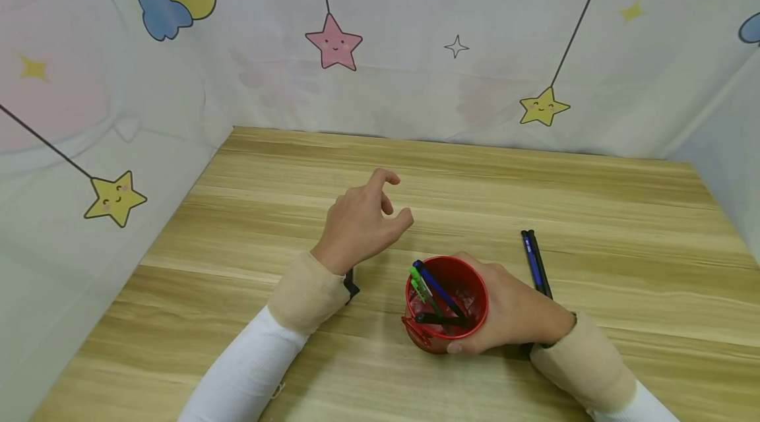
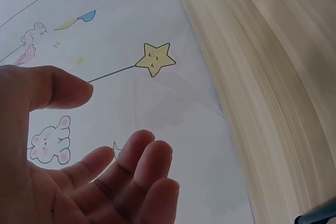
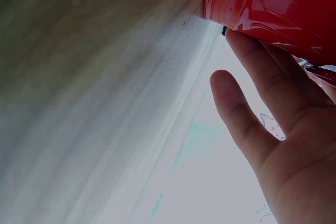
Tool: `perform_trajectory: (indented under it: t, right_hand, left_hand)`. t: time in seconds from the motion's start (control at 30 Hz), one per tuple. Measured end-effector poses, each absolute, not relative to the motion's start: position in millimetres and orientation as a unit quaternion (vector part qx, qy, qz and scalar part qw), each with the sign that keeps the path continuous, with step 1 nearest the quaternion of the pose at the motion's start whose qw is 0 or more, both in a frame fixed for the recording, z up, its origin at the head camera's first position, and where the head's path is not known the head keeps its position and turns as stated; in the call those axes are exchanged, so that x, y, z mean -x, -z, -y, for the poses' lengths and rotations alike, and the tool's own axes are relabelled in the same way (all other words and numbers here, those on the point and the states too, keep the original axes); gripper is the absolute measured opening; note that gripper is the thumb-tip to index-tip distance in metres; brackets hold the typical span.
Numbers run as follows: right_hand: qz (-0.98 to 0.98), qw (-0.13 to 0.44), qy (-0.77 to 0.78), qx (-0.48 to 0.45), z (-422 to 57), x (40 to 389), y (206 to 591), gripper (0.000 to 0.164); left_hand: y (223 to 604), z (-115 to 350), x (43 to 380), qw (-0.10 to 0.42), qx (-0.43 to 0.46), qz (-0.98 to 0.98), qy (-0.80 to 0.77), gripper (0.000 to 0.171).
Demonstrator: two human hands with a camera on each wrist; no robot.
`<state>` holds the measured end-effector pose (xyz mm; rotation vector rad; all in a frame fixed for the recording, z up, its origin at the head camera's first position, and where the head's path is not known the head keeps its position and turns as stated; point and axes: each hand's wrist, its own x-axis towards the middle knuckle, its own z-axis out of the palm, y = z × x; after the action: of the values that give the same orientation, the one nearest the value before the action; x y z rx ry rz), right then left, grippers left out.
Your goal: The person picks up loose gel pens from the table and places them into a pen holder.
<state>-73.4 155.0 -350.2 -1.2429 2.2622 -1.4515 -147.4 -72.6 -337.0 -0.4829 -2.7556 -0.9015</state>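
On or just above the desk (image 1: 475, 178), the right hand (image 1: 507, 310) has its grip curled round the red cup (image 1: 460, 293) of pens (image 1: 439, 289); the left hand (image 1: 362, 224), loosely bent, holds nothing. Best keep the cup upright.

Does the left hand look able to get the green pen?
Probably yes: the left hand holds nothing and is nearby, and nothing covers the open top of the red cup, where the green pen leans. The right hand grips the cup's right side.

The wood-grained counter (image 1: 267, 211) bears a blue pen (image 1: 532, 262) and a black pen (image 1: 539, 262) side by side; a red cup (image 1: 470, 287) apparently rests there.
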Motion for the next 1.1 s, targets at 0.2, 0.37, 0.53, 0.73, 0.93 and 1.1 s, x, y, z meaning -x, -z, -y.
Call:
perform_trajectory:
  t: [0.2, 0.37, 0.53, 0.73, 0.93, 1.1]
  right_hand:
    - [-0.761, 0.091, 0.487, 0.418, -155.4, 73.3, 350.5, 0.083]
    - [-0.760, 0.089, 0.488, 0.420, -155.3, 73.4, 350.6, 0.083]
    - [-0.759, 0.094, 0.491, 0.418, -155.6, 72.9, 350.7, 0.083]
    - [-0.758, 0.091, 0.490, 0.420, -155.3, 73.3, 350.8, 0.083]
    - [-0.759, 0.090, 0.490, 0.420, -155.1, 72.9, 350.3, 0.083]
    - [-0.758, 0.094, 0.492, 0.417, -156.0, 73.0, 352.0, 0.084]
  left_hand:
    - [338.9, 73.0, 148.0, 0.082, 0.155, 0.941, 0.291, 0.046]
    - [339.7, 73.4, 148.1, 0.074, 0.150, 0.946, 0.278, 0.048]
    - [340.5, 73.9, 148.0, 0.073, 0.154, 0.950, 0.261, 0.051]
    - [342.6, 74.8, 149.0, 0.076, 0.150, 0.956, 0.239, 0.054]
    - [344.3, 75.8, 148.9, 0.070, 0.144, 0.962, 0.221, 0.056]
    - [345.4, 77.1, 149.4, 0.057, 0.139, 0.966, 0.209, 0.059]
